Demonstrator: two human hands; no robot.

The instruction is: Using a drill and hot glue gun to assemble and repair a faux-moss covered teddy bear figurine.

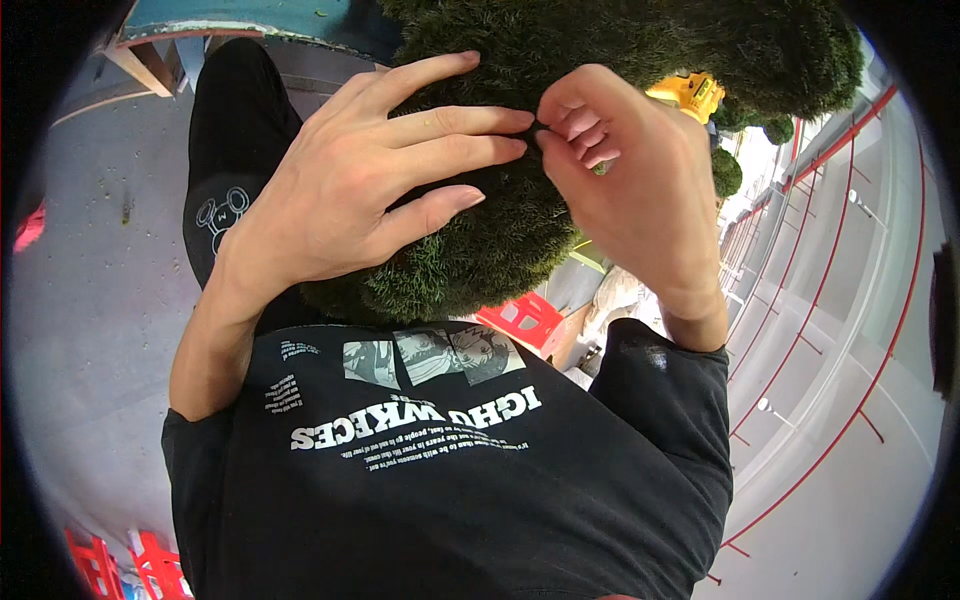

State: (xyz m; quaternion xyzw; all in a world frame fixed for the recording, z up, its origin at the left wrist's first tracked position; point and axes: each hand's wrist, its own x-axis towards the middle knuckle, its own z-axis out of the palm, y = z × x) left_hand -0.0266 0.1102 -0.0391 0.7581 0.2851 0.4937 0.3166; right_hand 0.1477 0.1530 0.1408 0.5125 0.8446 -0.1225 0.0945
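Note:
A bushy mass of dark green foliage [500, 235], looking like artificial greenery, lies in front of my body. My left hand [345, 175] rests over its left side, palm down. Its fingers are spread, and two fingertips reach almost to the right hand's pinch. Over the right part of the foliage, my right hand [645, 175] is closed, with thumb and index finger pinched together. A tiny dark bit shows at those fingertips; it is too small to name. The other fingers of that hand curl toward the palm.
More foliage [770, 50] spreads at the far right, with a yellow plastic object [690, 95] beside it. A red plastic piece [525, 320] sits right of my lap. A blue-topped table [270, 22] stands far left; red stools [155, 565] are low left. Red-barred racking [815, 280] lines the right.

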